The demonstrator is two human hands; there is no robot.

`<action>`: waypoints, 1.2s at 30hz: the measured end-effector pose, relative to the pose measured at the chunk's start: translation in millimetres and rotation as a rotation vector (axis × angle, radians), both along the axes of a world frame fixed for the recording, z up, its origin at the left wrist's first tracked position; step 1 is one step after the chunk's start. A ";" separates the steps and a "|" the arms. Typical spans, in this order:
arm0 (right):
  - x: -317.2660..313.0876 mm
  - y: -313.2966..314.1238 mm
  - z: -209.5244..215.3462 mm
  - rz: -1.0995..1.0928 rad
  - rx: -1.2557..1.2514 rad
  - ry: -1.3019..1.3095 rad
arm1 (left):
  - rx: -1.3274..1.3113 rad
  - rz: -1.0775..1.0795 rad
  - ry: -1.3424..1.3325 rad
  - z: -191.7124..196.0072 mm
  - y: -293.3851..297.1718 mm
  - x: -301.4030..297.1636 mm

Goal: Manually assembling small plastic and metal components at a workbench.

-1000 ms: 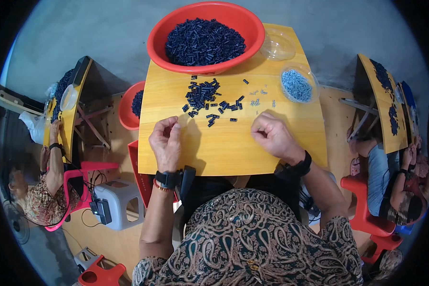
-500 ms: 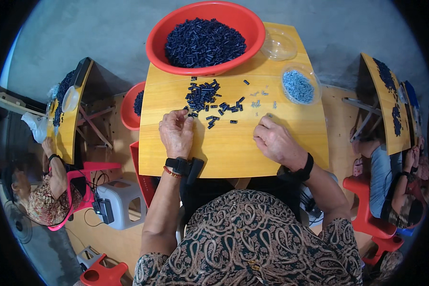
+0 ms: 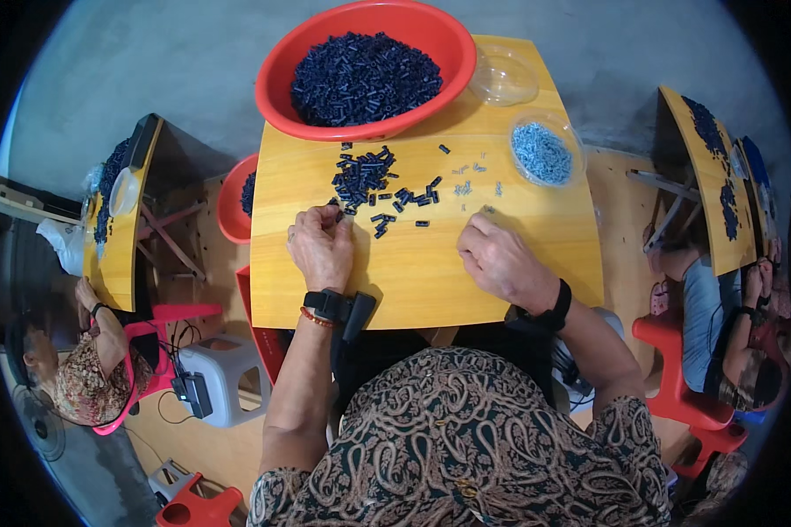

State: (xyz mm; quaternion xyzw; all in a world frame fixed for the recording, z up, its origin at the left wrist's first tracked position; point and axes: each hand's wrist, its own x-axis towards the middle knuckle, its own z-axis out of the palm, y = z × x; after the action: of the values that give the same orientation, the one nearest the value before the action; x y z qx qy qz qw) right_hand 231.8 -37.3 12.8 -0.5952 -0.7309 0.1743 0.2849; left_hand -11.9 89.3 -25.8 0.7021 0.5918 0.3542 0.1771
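Note:
My left hand (image 3: 321, 249) is closed in a pinch at the near left edge of a loose pile of small dark blue tube-shaped pieces (image 3: 360, 178). A dark piece (image 3: 340, 215) shows between its thumb and fingers. My right hand (image 3: 503, 263) rests on the table with its fingers curled together. Just beyond its fingertips lie several small silvery screws (image 3: 464, 188); whatever those fingers may hold is too small to make out. Between the hands, a few dark pieces (image 3: 382, 224) lie apart from the pile.
A big red basin (image 3: 277, 105) full of dark pieces stands at the table's (image 3: 413, 290) far edge. To its right are a clear lid (image 3: 504, 81) and a clear tub of screws (image 3: 542, 154). People sit at tables on both sides; a red tub (image 3: 235, 206) stands left.
The whole view has shifted slightly, so the table and basin sit a little further left. My left fingers have closed slightly around the dark piece; the right hand keeps its curled pose.

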 end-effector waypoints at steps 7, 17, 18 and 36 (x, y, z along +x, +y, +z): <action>-3.6 -6.4 -3.7 -0.008 -0.017 0.413 | 0.018 -0.025 0.025 -0.8 -0.1 -0.6; -19.3 -10.7 1.7 -0.085 -0.425 0.892 | -0.095 -0.149 -0.672 0.0 -12.9 -14.8; -18.0 -10.2 0.4 -0.038 -0.440 0.847 | -0.095 -0.149 -0.673 3.3 -17.6 -15.3; -54.8 20.6 3.5 0.075 -0.212 1.173 | -0.874 -0.320 -1.690 30.1 -67.0 8.9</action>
State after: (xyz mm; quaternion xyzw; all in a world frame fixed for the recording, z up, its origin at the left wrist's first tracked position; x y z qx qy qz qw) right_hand 177.0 -16.7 16.2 -0.3985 -0.4506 0.5560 0.5735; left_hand -3.0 22.2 4.3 0.1595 0.2457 0.4628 0.8367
